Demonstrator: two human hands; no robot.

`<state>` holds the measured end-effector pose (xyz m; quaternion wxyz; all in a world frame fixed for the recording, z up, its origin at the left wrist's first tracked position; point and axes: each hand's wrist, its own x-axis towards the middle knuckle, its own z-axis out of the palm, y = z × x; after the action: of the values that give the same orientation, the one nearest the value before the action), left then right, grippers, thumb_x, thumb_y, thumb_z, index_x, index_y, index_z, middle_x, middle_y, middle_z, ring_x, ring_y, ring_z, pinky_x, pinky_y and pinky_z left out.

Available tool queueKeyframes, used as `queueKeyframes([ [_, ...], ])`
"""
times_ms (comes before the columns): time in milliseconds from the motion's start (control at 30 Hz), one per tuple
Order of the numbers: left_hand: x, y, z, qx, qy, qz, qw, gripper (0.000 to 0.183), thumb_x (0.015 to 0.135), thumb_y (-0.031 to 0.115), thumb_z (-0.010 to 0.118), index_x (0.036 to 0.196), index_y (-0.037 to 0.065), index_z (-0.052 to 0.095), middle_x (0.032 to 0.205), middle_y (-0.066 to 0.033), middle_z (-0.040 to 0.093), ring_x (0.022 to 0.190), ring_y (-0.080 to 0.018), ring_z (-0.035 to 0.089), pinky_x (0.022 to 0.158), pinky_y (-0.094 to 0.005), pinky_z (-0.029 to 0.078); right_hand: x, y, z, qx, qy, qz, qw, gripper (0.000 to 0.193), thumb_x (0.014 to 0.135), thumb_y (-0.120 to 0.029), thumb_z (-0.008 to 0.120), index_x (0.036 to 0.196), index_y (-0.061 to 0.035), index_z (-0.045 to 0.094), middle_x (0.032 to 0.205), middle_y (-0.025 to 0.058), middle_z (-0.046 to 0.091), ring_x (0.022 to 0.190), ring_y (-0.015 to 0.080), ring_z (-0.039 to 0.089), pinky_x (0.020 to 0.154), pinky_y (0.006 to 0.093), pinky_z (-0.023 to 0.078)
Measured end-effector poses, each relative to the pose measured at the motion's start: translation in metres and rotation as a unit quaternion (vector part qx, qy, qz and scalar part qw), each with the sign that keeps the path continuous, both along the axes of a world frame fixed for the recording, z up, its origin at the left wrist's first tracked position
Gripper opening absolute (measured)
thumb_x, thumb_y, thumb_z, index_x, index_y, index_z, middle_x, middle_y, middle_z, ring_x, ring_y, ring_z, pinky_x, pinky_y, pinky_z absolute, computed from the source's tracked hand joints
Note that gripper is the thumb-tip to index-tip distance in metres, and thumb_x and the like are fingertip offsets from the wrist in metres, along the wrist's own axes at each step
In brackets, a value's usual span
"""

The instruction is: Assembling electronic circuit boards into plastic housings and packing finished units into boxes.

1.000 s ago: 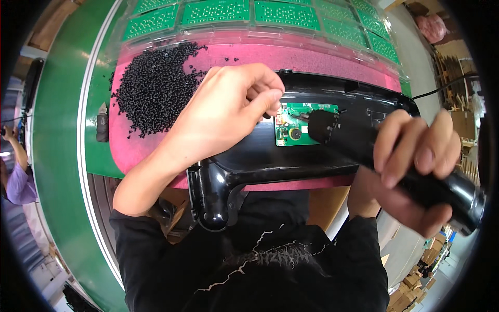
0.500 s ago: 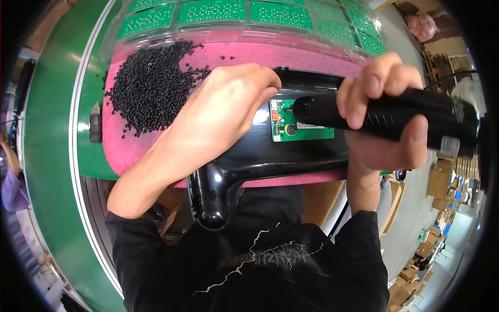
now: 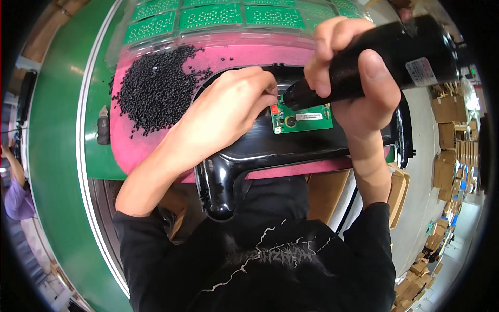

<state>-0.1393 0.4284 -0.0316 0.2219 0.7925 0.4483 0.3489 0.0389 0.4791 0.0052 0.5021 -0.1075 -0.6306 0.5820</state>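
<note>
My right hand is wrapped round a black electric screwdriver. It tilts, its narrow end down at the upper left corner of a green circuit board; the tip itself is hidden. The board, with a red connector and a white label, lies inside a glossy black plastic housing. My left hand is closed in a pinch beside that same corner, close to the screwdriver's nose. Whatever the fingertips hold, if anything, is too small to make out.
A heap of small black screws lies on the pink mat, left of the housing. Clear plastic trays with several green boards stand at the far side. A dark-handled tool rests at the mat's left. Cardboard boxes fill the right background.
The screwdriver has swung up at its rear end and stands steeper, its nose moved left toward the board's corner. More of the board shows. My left hand stays pinched near the same place.
</note>
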Motion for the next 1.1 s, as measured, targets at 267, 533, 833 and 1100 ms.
queueKeyframes([
  [267,-0.001,-0.004,0.003,-0.047,0.035,-0.002,0.998,0.008,0.085,0.004,0.060,0.087,-0.004,0.059,0.080,-0.0154,0.061,0.076,-0.0341,0.061,0.067,-0.0376,0.047,0.058,0.008,0.011,-0.014,0.050,-0.081,0.995,0.036,0.089,-0.035,0.044,0.097,-0.0012,0.054,0.092,0.0107,0.050,0.052,0.0121,0.044,0.054,0.0276,0.037],
  [533,0.003,-0.001,0.000,-0.051,0.048,-0.008,0.998,0.007,0.084,0.004,0.060,0.087,-0.003,0.060,0.081,-0.0150,0.062,0.077,-0.0339,0.062,0.069,-0.0375,0.048,0.068,0.016,-0.001,-0.021,0.041,-0.103,0.994,0.035,0.090,-0.034,0.044,0.098,-0.0010,0.054,0.093,0.0107,0.051,0.054,0.0128,0.046,0.056,0.0290,0.039],
  [833,0.003,-0.001,0.002,-0.057,0.081,-0.023,0.995,0.007,0.084,0.004,0.061,0.088,-0.002,0.060,0.082,-0.0148,0.062,0.078,-0.0336,0.062,0.068,-0.0383,0.049,0.067,0.024,0.000,-0.021,0.004,-0.052,0.998,0.035,0.089,-0.033,0.045,0.101,-0.0008,0.053,0.096,0.0116,0.051,0.055,0.0134,0.046,0.057,0.0297,0.039],
  [1100,0.001,-0.002,0.000,-0.048,0.075,-0.028,0.996,0.007,0.082,0.002,0.061,0.087,-0.002,0.059,0.082,-0.0144,0.061,0.077,-0.0333,0.061,0.068,-0.0392,0.049,0.044,0.007,0.003,-0.042,-0.006,-0.222,0.974,0.034,0.088,-0.030,0.045,0.101,0.0003,0.053,0.094,0.0131,0.050,0.054,0.0130,0.043,0.056,0.0294,0.038],
])
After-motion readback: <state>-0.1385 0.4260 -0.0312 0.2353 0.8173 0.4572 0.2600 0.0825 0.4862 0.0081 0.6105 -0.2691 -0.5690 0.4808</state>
